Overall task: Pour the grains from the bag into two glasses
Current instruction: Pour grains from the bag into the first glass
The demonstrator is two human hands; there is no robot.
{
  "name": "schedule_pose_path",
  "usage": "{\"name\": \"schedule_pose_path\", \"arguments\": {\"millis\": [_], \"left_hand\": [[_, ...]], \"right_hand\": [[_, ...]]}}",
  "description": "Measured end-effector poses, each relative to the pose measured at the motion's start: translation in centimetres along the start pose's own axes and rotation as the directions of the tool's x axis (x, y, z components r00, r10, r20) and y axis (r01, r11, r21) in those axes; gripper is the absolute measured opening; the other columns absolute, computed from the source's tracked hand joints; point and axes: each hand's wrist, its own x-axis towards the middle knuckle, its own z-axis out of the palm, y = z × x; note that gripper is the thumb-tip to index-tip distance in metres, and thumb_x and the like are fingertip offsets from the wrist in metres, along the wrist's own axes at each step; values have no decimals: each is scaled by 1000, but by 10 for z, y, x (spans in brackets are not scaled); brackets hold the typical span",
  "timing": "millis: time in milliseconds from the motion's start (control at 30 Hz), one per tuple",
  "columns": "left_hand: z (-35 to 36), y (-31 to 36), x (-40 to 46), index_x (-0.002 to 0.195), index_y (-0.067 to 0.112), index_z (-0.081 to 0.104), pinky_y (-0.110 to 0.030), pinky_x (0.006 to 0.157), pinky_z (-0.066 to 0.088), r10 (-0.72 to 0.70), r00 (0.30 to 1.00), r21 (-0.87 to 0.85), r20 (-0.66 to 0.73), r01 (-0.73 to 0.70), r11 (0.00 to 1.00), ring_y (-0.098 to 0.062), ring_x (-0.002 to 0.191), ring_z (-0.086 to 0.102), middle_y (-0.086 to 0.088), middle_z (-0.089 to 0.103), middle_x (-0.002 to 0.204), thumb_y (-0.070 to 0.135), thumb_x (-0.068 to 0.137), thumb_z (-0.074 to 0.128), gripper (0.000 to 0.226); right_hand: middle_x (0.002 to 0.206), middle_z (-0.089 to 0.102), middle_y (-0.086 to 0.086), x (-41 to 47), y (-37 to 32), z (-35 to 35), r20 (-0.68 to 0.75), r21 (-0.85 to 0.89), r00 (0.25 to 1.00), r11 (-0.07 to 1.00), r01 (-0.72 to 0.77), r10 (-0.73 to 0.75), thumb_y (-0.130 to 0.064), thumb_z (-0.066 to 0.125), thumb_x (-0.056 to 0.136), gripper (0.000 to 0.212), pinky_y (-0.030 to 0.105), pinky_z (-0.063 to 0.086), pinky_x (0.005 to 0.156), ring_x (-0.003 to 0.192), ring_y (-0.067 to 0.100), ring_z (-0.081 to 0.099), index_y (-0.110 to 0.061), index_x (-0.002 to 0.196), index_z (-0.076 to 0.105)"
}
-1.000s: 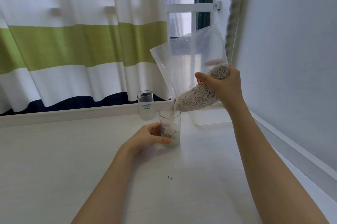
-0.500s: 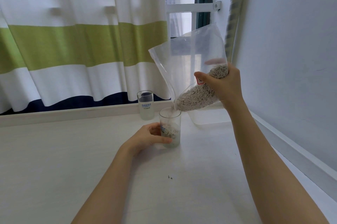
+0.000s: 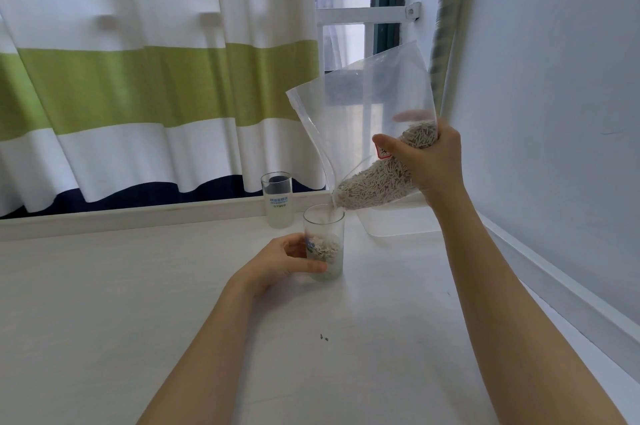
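R hand tips bag over L-held glass.

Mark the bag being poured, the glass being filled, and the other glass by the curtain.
clear plastic bag [image 3: 363, 106], head view, on its clear upper panel.
near glass [image 3: 329, 227], head view, on its upper wall.
far glass [image 3: 277, 203], head view, on its printed wall.

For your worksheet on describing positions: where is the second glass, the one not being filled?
In the head view, the second glass stands upright at the table's back edge, before the striped curtain, just behind and left of the glass being filled.
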Motion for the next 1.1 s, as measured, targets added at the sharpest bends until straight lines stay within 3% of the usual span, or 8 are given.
{"name": "schedule_pose_path", "arguments": {"millis": [167,433,600,800,1100], "left_hand": [[-1,-2,1,114,16,66,-30,100,46,8,1000,8,-2,-8,1000,-18,109,64,-3,72,110,17,56,84,61],[-1,-2,1,114,16,67,-31,101,45,3,1000,6,-2,-3,1000,-18,109,64,-3,71,111,13,59,83,57],[-1,-1,1,113,17,67,-30,101,46,-5,1000,9,1,5,1000,-18,109,64,-2,72,110,11,62,84,54],[-1,-2,2,113,18,67,-30,101,45,-1,1000,6,5,1,1000,-18,110,64,-1,71,111,19,55,85,61],[-1,-1,1,113,16,67,-28,99,46,-3,1000,-3,2,3,1000,-17,109,64,-2,72,110,11,61,82,54]], "right_hand": [[71,66,10,0,-3,-1,-6,-1,1000,1000,-1,1,-19,87,62,39,34,59,71,64,16,69,-15,96,67],[69,66,8,-1,-5,-4,-12,-4,1000,1000,-2,1,-18,86,63,40,28,58,67,63,11,69,-14,98,66],[72,68,9,1,-5,-6,-34,-33,999,999,-3,2,-24,87,61,39,35,59,72,70,18,70,-20,94,67],[67,65,4,-2,-8,-5,-12,-20,1000,1000,23,-23,-18,86,63,40,19,53,62,56,1,65,-14,98,65],[71,68,10,0,-6,-4,-9,-36,999,998,51,-51,-21,87,61,39,35,59,72,70,22,71,-18,94,66]]}}
